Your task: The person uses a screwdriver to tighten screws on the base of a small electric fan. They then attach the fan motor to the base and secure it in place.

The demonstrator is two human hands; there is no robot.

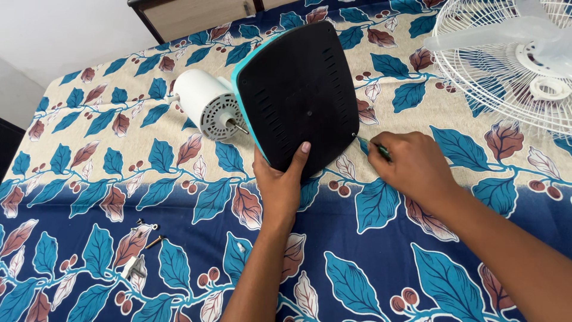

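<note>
Two bare forearms reach up from the lower edge of the frame over a desk draped in a blue and cream leaf-print cloth [89, 149]; the left hand [280, 179] is closed on the lower rim of a black fan base [301, 95], thumb pressed flat on its underside and fingers hidden behind, apparently to keep the base tipped up on edge with the underside facing the camera; the right hand [411, 164] is pinched around a small green-handled screwdriver [372, 146], whose tip meets the base at its right corner, seemingly at a screw there, though the screw itself is too small to make out.

The base, edged in teal, stands tilted at the middle of the desk, joined to a white motor housing [205, 104] that lies on its side just left of it, its bare metal shaft [237, 126] pointing toward the base; slotted vents run down both sides of the black underside.

A white wire fan guard [506, 65] with translucent blades lies at the far right corner, well apart from both hands; a few loose screws and small metal parts [143, 238] rest on the cloth at the lower left, near the left forearm yet clear of it; a dark-framed piece of furniture [190, 15] shows beyond the far edge; nothing lies between the screwdriver and the corner it touches.
</note>
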